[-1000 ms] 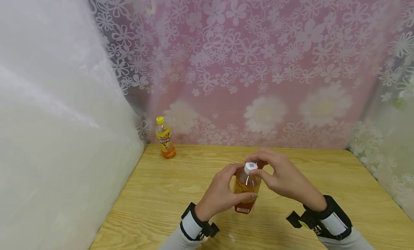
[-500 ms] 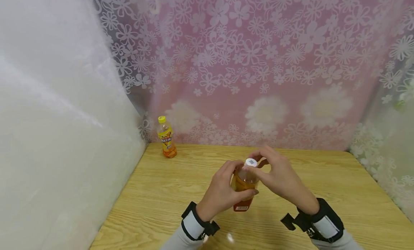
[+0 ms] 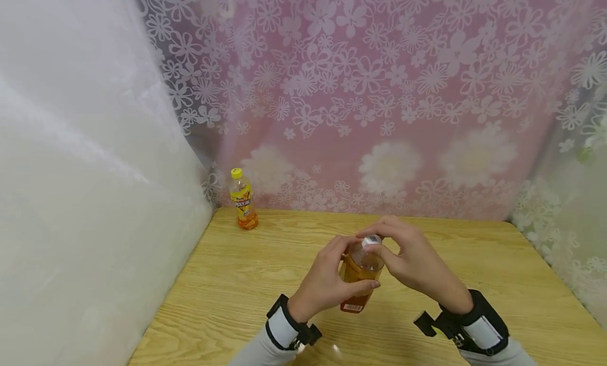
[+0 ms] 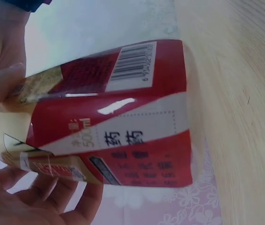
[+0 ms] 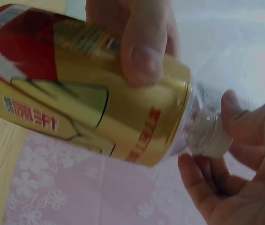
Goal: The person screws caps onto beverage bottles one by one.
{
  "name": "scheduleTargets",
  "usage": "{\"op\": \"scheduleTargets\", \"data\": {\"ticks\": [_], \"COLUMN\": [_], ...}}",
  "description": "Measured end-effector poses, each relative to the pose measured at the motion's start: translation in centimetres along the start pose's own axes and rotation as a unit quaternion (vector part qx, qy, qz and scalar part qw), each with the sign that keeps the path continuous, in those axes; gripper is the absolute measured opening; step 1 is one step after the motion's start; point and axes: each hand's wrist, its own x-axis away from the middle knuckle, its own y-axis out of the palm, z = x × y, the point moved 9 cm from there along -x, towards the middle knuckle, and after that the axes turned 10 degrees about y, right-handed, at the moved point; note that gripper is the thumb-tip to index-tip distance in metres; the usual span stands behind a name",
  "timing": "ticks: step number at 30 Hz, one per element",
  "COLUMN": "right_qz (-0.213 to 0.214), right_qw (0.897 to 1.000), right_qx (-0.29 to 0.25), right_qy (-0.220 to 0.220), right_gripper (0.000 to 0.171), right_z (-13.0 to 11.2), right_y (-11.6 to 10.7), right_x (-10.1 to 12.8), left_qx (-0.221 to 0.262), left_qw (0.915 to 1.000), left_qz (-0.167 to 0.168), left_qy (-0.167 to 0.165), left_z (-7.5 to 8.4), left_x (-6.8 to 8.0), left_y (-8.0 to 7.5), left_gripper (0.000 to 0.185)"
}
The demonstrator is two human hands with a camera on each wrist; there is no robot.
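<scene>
My left hand [image 3: 327, 282] grips the body of a drink bottle [image 3: 356, 274] with a gold and red label, its thumb across the near side. On top, the thumb and fingers of my right hand [image 3: 410, 255] pinch the white cap [image 3: 372, 240]. In the right wrist view the cap [image 5: 219, 141] sits on the clear neck, between the thumb and fingers. The left wrist view shows the bottle's red lower label [image 4: 132, 110] with a barcode; its base appears to be held off the table. Part of the label is hidden by the left hand.
A second bottle [image 3: 244, 205], with a yellow cap and yellow label over orange-brown drink, stands at the table's back left corner. The wooden table [image 3: 265, 260] ends at a pink floral curtain [image 3: 303, 92] behind. A pale sheet [image 3: 95, 197] hangs along the left side.
The right hand's fingers have shifted round the cap, moving in and back out slightly. The bottle has tilted a little. My left hand keeps its grip in nearly the same place.
</scene>
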Motion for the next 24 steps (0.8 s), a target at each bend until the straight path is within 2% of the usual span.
{"op": "scheduleTargets", "data": {"ticks": [8,12,15,19,24], "right_qz": [0.053,0.056,0.044,0.049,0.067], "right_qw": [0.996,0.996,0.996,0.994,0.992], "right_qx": [0.053,0.054,0.045,0.033,0.021], "right_qy": [0.04,0.048,0.063,0.088,0.107], "right_gripper": [0.014,0.017,0.026,0.037,0.021], "right_z": [0.0,0.6,1.6,3.1,4.5], "right_y": [0.6,0.6,0.6,0.1,-0.2], "right_x": [0.1,-0.1,-0.2,0.4,1.1], "left_qx": [-0.048,-0.049,-0.048,-0.047,-0.045], "left_qw": [0.9985,0.9985,0.9983,0.9957,0.9832], "left_qz": [0.024,0.015,0.008,0.016,0.091], "left_qy": [-0.014,-0.022,-0.033,-0.078,-0.151], "left_z": [-0.5,-0.8,-1.4,-3.9,-9.4], "left_x": [0.2,0.1,0.0,0.3,1.1], "left_y": [-0.4,-0.4,-0.7,-2.1,-6.5], "left_gripper": [0.067,0.067,0.07,0.073,0.074]}}
